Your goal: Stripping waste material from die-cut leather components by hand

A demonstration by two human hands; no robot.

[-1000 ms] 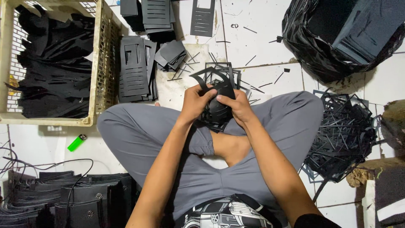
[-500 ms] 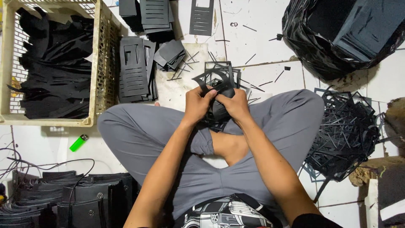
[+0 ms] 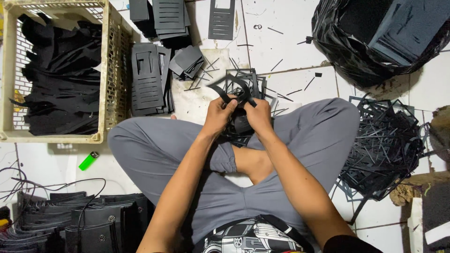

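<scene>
Posture: the person sits cross-legged on the white tiled floor [image 3: 290,42], so both hands work just above the knees with the material within reach.
Left hand [image 3: 219,115]: clenched on the black die-cut sheet piece with cut-out slots [image 3: 240,89], thumb on a loose curling strip, apparently to steady it while the waste is pulled.
Right hand [image 3: 258,114]: closed on the same piece from the other side, fingers pinching its lower edge.
Piece position: held up in front of the shins, above a small stack of like pieces on the floor.
Beige plastic crate [image 3: 108,70]: to the person's left, filled with black cut pieces, probably sorted stock.
Tangle of black offcut frames and strips [image 3: 382,140]: piled beside the right knee, likely waste.
Black plastic bag [image 3: 342,47]: well beyond, holding dark sheets.
Green lighter [image 3: 88,160]: near the left knee.
</scene>
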